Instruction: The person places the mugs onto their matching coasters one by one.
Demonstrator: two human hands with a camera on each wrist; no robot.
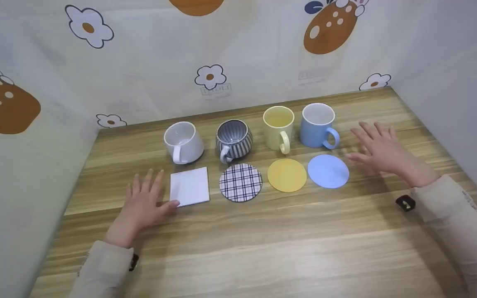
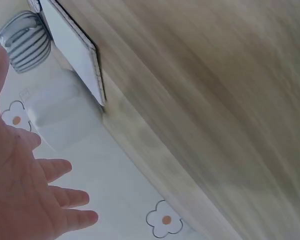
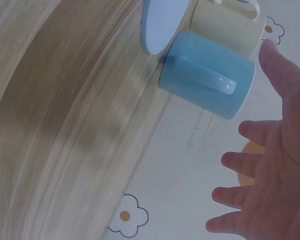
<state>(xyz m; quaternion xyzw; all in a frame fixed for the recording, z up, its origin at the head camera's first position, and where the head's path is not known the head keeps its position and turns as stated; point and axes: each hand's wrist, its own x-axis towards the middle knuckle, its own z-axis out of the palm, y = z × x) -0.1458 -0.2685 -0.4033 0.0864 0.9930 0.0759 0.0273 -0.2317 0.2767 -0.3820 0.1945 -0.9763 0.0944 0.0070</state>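
Note:
Four kinds of cup are avoided as a count here: a white mug (image 1: 184, 142), a grey striped mug (image 1: 234, 140), a yellow mug (image 1: 278, 129) and a blue mug (image 1: 317, 125) stand upright in a row. In front of them lie a white square coaster (image 1: 189, 186), a plaid round coaster (image 1: 240, 182), a yellow round coaster (image 1: 287, 175) and a blue round coaster (image 1: 328, 171). My left hand (image 1: 144, 205), fingers spread, is nearest the white coaster. To the right of the blue mug, my right hand (image 1: 381, 151) has its fingers spread and holds nothing.
A wooden table (image 1: 263, 248) carries everything. Behind and beside it hangs a pale curtain (image 1: 151, 70) printed with flowers and rabbits. Dark clips (image 1: 405, 203) show at both sleeves.

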